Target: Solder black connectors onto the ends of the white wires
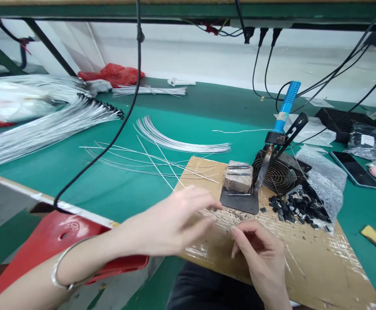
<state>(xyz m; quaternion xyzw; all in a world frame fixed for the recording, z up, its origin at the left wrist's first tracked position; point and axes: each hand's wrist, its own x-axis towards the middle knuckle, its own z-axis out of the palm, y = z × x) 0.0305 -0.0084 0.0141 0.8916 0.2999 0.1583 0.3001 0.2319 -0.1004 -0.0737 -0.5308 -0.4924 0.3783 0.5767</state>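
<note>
Blue soldering iron (279,122) beyond right hand (261,254)

White wall (181,56) well beyond the grip, green-edged shelf (78,10) high above it. Green bench top (194,99) spreads out beyond and either side. Red plastic stool (35,249) lower left, grey-green floor (0,206) past that. Light's even.

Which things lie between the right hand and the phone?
In the head view, cardboard, small black pieces and clear bubble wrap lie between the right hand and the phone.
</note>
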